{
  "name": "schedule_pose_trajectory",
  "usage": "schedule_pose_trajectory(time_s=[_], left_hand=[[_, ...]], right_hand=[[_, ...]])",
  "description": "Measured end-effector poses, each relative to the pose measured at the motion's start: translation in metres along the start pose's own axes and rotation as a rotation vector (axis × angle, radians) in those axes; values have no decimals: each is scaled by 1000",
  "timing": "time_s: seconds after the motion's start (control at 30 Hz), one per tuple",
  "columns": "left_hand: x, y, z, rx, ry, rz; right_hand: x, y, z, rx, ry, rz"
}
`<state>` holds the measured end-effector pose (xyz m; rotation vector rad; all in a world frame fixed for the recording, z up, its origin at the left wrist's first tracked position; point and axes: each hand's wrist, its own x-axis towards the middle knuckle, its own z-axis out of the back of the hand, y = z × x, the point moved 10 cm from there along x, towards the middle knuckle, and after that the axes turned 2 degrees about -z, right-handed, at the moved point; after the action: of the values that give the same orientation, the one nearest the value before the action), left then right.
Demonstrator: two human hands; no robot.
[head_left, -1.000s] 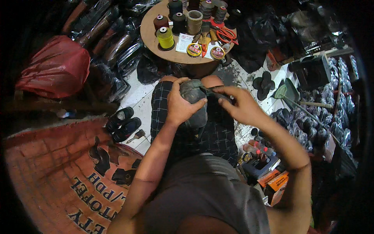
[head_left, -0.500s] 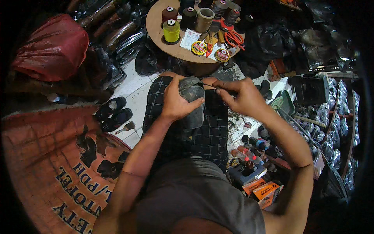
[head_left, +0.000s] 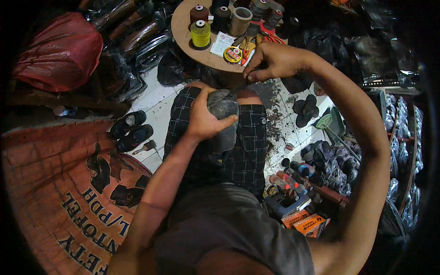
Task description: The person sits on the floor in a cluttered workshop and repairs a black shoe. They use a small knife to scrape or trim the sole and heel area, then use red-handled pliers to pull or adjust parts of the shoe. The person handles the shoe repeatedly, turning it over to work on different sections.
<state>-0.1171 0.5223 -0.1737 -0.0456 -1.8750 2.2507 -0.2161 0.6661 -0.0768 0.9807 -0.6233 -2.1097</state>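
Resting on my lap, a scuffed dark grey shoe (head_left: 220, 135) is gripped by my left hand (head_left: 206, 117), whose thumb lies across it. My right hand (head_left: 275, 64) is raised above and right of the shoe, near the table's front edge, with fingers bent and closed; what they hold is too dark to make out. Just beyond that hand stands a round wooden table (head_left: 188, 46) carrying several thread spools (head_left: 200, 34), pliers, scissors and a yellow tin (head_left: 232, 55).
A red plastic bag (head_left: 59, 50) and wrapped goods line the left. Black shoes (head_left: 133, 137) and a brush lie on tiles beside an orange banner (head_left: 55, 174). At right are dark footwear (head_left: 306, 110), a green dustpan (head_left: 334, 121), bottles (head_left: 293, 181), orange boxes (head_left: 307, 224) and bagged goods.
My right hand has risen from beside the shoe toward the table, away from where it held a thin dark tool against the shoe. My left hand keeps its grip.
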Motion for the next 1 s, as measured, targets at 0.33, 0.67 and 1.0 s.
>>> schedule_pose_trajectory(time_s=[0.33,0.67,1.0], left_hand=[[0,-4,2,128,-19,-18],[-8,-5,4,154,-80,-3],[-9,1,5,4,164,-67]], right_hand=[[-59,15,-31,-83,-399,-216],[-150,73,-148,161,-1064,-524],[-181,89,-127,-131,-1078,-308]])
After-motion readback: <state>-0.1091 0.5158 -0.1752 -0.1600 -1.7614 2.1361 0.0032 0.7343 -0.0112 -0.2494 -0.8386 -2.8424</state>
